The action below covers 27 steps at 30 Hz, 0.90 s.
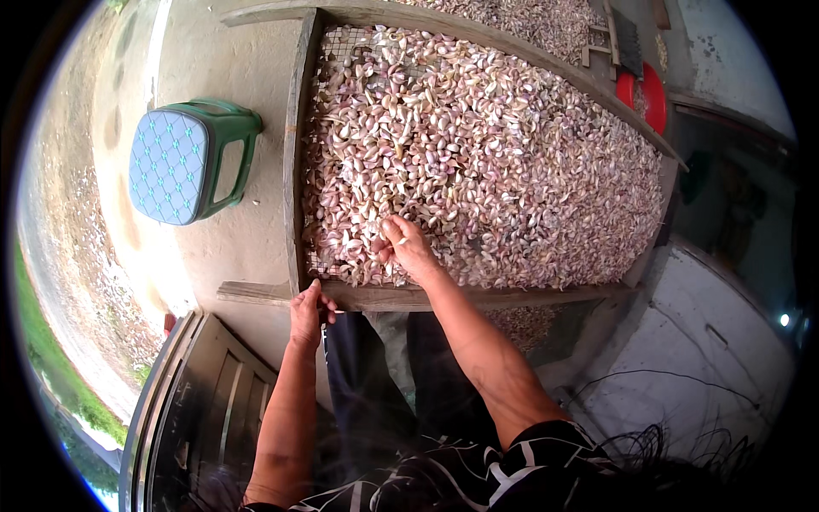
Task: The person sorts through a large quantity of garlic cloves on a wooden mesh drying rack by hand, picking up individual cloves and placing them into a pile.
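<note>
Garlic cloves [478, 162], pinkish white and separated, lie spread over a wire-mesh tray with a wooden frame [296, 154]. My right hand [411, 249] reaches over the near rail into the cloves close to the tray's near left corner. Its thumb and fingers are bent together, with a small pale clove showing against them. My left hand [309, 314] is at that same corner, its thumb up by the near wooden rail [384, 298]. The left fingers curl in toward the thumb; whatever lies between them is hidden.
Left of the tray stands a green plastic stool [230, 162] with a blue patterned top. More cloves [537, 26] lie beyond the far rail, near a red basin [654, 102]. A dark panelled door [226, 401] is at lower left, and a pale panel [708, 333] at right.
</note>
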Available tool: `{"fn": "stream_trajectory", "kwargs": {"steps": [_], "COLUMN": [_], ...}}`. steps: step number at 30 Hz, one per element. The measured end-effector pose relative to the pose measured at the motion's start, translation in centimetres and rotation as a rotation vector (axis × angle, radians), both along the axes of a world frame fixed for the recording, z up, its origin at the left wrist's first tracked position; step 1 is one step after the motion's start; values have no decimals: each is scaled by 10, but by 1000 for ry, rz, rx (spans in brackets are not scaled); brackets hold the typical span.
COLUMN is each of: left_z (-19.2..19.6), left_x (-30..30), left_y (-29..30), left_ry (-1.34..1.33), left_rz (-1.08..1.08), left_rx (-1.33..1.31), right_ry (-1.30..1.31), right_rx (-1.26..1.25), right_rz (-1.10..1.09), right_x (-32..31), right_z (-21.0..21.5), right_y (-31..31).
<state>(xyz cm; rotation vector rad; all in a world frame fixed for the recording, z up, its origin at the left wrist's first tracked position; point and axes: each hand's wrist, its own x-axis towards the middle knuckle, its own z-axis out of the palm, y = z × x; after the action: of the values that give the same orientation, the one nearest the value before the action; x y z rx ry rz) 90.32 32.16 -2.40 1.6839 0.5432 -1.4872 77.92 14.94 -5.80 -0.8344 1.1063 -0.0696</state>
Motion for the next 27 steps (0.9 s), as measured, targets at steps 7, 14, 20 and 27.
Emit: {"fn": "stream_trajectory", "kwargs": {"steps": [7, 14, 20, 27], "left_z": [-1, 5, 5, -8], "left_x": [-2, -11, -36, -56], "left_y": [-1, -10, -32, -30], "left_ry": [0, 39, 99, 105], "left_rz": [17, 59, -29, 3], "left_rx": [-10, -64, -230, -269], "right_ry": [140, 252, 296, 35], "right_rx": [-316, -674, -747, -609], "right_rz": [160, 308, 361, 274], "right_x": [-11, -8, -12, -18], "right_z": [-4, 11, 17, 40], "right_y": [11, 26, 54, 64]}}
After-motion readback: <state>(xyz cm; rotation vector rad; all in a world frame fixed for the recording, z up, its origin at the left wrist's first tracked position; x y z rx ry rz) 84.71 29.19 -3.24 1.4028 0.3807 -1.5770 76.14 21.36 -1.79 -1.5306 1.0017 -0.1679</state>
